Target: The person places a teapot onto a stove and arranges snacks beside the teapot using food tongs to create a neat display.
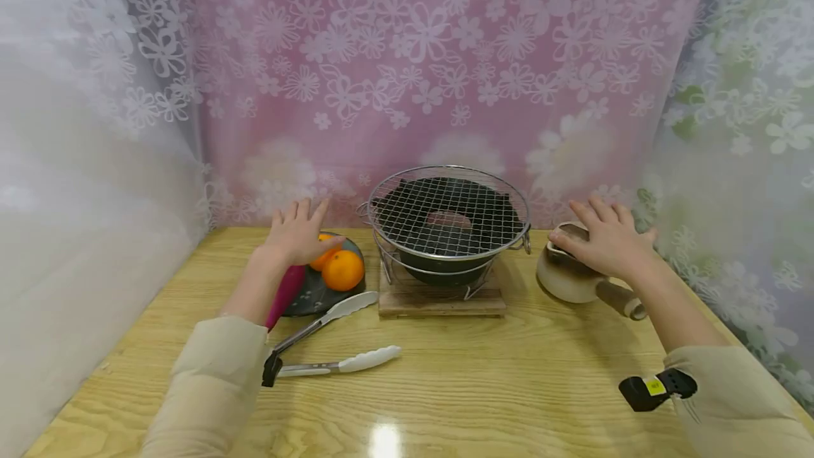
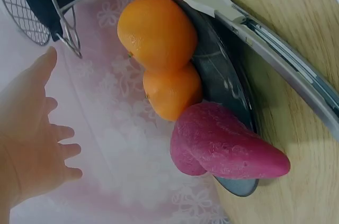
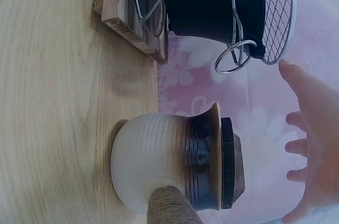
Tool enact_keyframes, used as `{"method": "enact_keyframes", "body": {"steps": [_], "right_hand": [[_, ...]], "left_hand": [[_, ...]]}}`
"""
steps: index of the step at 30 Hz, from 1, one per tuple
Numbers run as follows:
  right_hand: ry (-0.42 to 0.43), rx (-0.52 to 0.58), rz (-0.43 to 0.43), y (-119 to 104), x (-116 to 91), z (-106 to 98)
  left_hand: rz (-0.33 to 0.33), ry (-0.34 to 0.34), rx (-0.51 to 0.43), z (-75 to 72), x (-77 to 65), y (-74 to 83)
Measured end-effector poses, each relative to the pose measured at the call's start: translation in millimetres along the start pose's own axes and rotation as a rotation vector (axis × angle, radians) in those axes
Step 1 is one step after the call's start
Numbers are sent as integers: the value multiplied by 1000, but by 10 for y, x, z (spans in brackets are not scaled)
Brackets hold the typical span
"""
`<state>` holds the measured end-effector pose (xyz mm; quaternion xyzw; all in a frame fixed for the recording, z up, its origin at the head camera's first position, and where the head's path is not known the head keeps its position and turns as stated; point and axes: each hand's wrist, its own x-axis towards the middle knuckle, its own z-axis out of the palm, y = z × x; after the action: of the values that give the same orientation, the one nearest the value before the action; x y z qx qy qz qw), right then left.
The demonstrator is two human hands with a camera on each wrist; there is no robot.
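Observation:
My left hand [image 1: 293, 237] hovers with spread fingers over a dark plate [image 1: 311, 295], holding nothing. On that plate lie two oranges [image 2: 158, 32] and a magenta, tapering root like a sweet potato [image 2: 228, 144]; its tip juts past the plate's rim. Metal tongs [image 1: 321, 322] with white scalloped tips lie spread beside the plate. My right hand [image 1: 607, 240], fingers also spread, is above a cream and brown clay teapot [image 3: 151, 155]. The pot has a dark wooden lid [image 3: 233, 163] and a cord-wrapped side handle [image 3: 172, 207]. The left wrist view shows a gap between hand and oranges.
Between the hands stands a black tabletop stove [image 1: 439, 271] in a wire frame, topped by a round wire grill [image 1: 448, 218] with a ring handle [image 3: 233, 60]. It sits on a wooden board [image 1: 439, 302]. A floral curtain [image 1: 432, 90] hangs behind the wooden table [image 1: 458, 387].

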<state>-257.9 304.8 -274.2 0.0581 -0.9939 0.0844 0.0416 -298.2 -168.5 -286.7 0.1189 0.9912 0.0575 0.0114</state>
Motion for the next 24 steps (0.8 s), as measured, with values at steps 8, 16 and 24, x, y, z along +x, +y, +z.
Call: {"method": "enact_keyframes", "body": {"steps": [8, 16, 24], "right_hand": [[75, -25, -35, -47, -129, 13], [121, -30, -70, -131, -260, 40], [198, 0, -150, -138, -385, 94]], "left_hand": [[66, 23, 84, 20, -54, 105], [149, 39, 125, 21, -109, 296], [246, 44, 154, 97, -159, 436]]}}
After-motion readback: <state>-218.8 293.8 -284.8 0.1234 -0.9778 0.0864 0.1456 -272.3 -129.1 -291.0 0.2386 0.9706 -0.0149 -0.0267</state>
